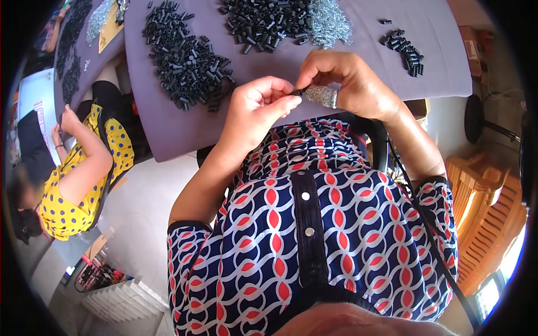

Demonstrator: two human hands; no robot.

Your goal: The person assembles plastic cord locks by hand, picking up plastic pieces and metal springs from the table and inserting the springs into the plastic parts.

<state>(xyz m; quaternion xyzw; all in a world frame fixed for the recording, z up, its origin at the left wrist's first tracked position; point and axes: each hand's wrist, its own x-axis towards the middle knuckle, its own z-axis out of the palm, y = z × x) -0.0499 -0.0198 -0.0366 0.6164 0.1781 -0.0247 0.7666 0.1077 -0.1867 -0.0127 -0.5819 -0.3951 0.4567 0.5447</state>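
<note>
Above my lap, at the table's near edge, my left hand (259, 109) pinches a small black part (301, 92) between thumb and fingertips. My right hand (352, 84) meets it there, its fingers curled at the same black part. A silvery, textured wrap (321, 96) sits around a finger of my right hand. Beyond my hands lie a large pile of black cylindrical pieces (188, 64), a second black pile (263, 22) and a heap of small clear pieces (329, 25). Fine detail of the held part is too small to tell.
A small group of black pieces (406, 51) lies on the right of the purple-grey tablecloth (358, 39). At the left sits a person in yellow dotted clothing (78, 190). A wooden chair (485, 207) stands at the right.
</note>
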